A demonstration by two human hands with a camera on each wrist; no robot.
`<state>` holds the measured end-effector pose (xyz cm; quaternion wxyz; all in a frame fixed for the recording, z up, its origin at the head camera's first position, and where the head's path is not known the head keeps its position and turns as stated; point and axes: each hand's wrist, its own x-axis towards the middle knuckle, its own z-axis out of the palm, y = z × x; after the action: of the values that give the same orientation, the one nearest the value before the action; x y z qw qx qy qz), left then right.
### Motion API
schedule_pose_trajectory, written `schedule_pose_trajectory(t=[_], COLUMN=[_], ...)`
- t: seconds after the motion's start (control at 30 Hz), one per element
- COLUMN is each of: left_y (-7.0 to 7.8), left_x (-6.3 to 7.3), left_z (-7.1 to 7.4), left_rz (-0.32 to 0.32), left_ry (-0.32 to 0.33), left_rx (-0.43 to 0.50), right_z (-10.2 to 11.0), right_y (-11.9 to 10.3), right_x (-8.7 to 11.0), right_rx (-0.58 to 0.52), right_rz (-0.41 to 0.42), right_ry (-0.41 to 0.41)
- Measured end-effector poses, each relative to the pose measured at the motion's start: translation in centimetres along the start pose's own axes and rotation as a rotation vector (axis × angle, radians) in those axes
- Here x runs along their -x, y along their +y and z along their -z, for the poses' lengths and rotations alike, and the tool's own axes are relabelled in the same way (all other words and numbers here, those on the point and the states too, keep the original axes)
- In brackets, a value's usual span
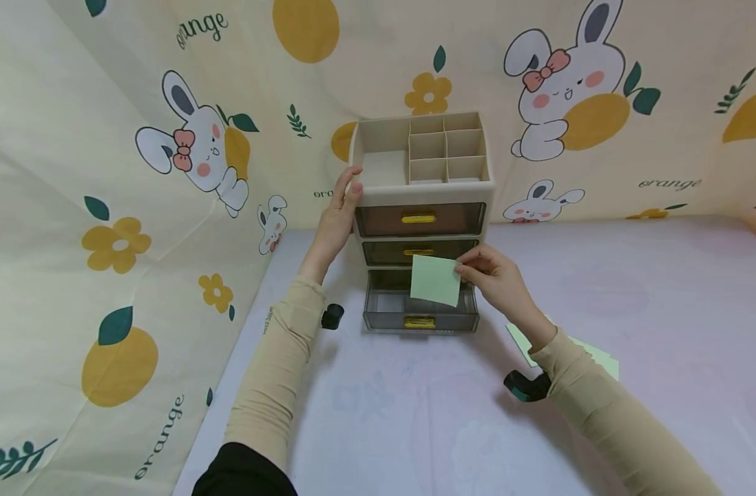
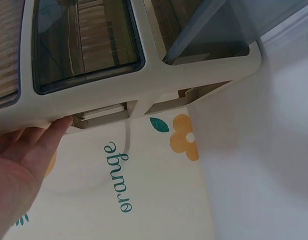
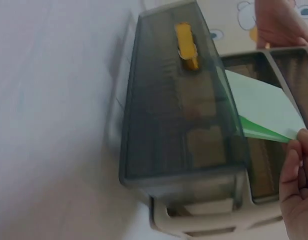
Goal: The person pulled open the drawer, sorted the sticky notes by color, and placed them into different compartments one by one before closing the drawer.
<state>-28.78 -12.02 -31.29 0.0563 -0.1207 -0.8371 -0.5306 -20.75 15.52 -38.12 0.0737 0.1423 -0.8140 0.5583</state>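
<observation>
A cream desktop organizer (image 1: 424,194) stands against the patterned backdrop, with an open-topped section of compartments above three smoky see-through drawers. Its bottom drawer (image 1: 384,322) is pulled out; the upper two are closed. My left hand (image 1: 334,227) rests against the organizer's left side, and in the left wrist view its fingers (image 2: 53,137) touch the side wall's edge. Between thumb and fingertips, my right hand (image 1: 498,279) pinches a pale green sticky note (image 1: 435,279) above the pulled-out drawer. In the right wrist view the note (image 3: 263,97) shows a brighter green underside, partly hidden behind the drawer front.
More pale green notes (image 1: 604,359) lie on the white tabletop (image 1: 403,413), partly under my right forearm. A backdrop with rabbits and oranges (image 1: 217,158) rises behind and at the left. Black wrist-worn devices (image 1: 529,386) sit on both wrists.
</observation>
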Motion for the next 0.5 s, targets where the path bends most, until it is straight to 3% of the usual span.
schedule_pose_trajectory(t=[0.17, 0.5], left_y=[0.0, -0.2], left_x=[0.0, -0.1], left_z=[0.0, 0.0], left_rz=[0.002, -0.011], left_ry=[0.005, 0.000], left_rx=[-0.002, -0.003], right_z=[-1.5, -4.4], right_y=[0.2, 0.8], right_x=[-0.6, -1.6], right_rx=[-0.019, 0.090], right_rz=[-0.017, -0.074], right_ry=[-0.049, -0.154])
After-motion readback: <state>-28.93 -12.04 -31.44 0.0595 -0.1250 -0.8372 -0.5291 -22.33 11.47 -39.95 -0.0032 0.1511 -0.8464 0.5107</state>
